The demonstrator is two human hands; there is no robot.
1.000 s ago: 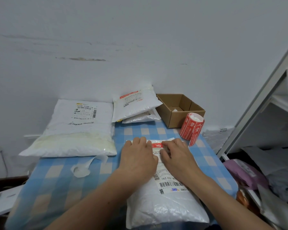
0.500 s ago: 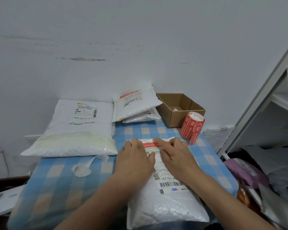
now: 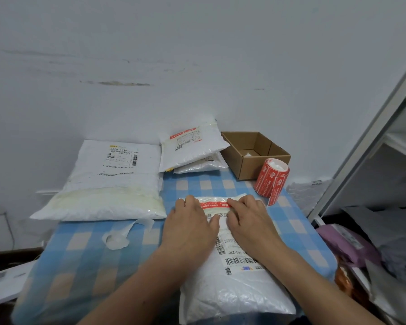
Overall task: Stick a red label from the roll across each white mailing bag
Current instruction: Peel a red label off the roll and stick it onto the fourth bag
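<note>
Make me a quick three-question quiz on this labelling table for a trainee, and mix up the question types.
1. True or false: the roll of red labels rests on the table, outside the cardboard box.
2. What are the left hand and right hand pressing on? A) the cardboard box B) the red label across the near mailing bag C) the roll
3. On how many bags does a red label show?
Key: 1 true. 2 B. 3 two: the near mailing bag and the top bag of the back stack.
</note>
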